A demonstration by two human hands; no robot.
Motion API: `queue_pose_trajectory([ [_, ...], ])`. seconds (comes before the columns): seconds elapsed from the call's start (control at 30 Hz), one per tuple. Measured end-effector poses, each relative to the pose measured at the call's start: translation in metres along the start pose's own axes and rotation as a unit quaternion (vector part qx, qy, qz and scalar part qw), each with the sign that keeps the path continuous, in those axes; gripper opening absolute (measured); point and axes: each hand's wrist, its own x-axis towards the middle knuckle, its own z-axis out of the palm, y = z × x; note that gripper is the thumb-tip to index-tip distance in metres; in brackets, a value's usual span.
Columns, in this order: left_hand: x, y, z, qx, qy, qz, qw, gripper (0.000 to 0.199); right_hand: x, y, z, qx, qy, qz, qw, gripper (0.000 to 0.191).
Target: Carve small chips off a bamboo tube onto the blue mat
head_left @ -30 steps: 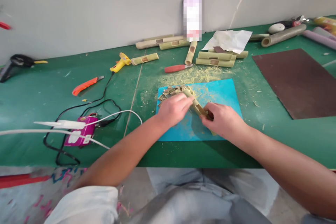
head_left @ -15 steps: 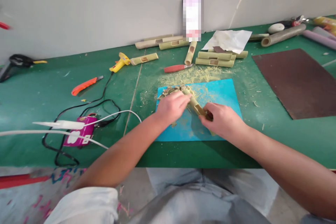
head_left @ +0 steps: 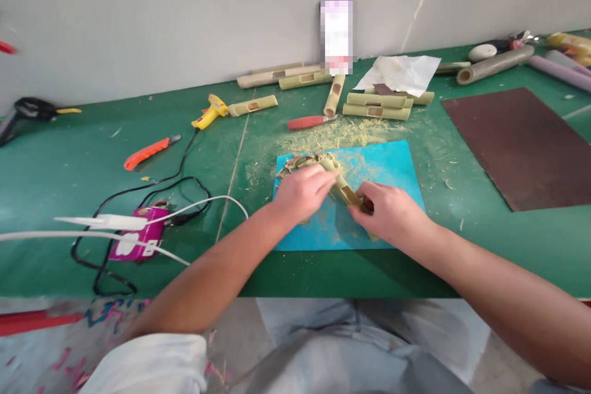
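Left hand and right hand grip one bamboo tube; its opening appears cut, smoothing apparently incomplete.

Within half a second, the left hand was edged over the bamboo tube and the view tilted slightly upward.

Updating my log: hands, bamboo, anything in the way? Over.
Left hand gripping green bamboo tube with cut window; right hand curled over its near part, grip unclear. Tube slants over blue rectangular sheet. Brown-green bamboo scraps heaped beyond left hand.
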Motion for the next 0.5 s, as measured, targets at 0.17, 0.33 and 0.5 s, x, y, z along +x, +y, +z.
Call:
queue_pose_trajectory([
  [0.17, 0.0000, -0.0001, -0.0003, -0.005, -0.005, 0.013, 1.000, 0.027, 0.0005, 0.0008, 0.0010, 0.003, -0.001, 0.002, 1.000, 0.017],
  [0.33, 0.0003, 0.0002, -0.0005, 0.014, 0.021, -0.014, 1.000, 0.027, 0.0001, 0.0008, 0.0010, 0.001, 0.001, -0.001, 1.000, 0.018],
  [0.5, -0.0005, 0.0020, -0.0019, -0.016, -0.017, 0.012, 1.000, 0.028, 0.0000, 0.0008, 0.0009, 0.005, -0.006, -0.001, 1.000, 0.016],
])
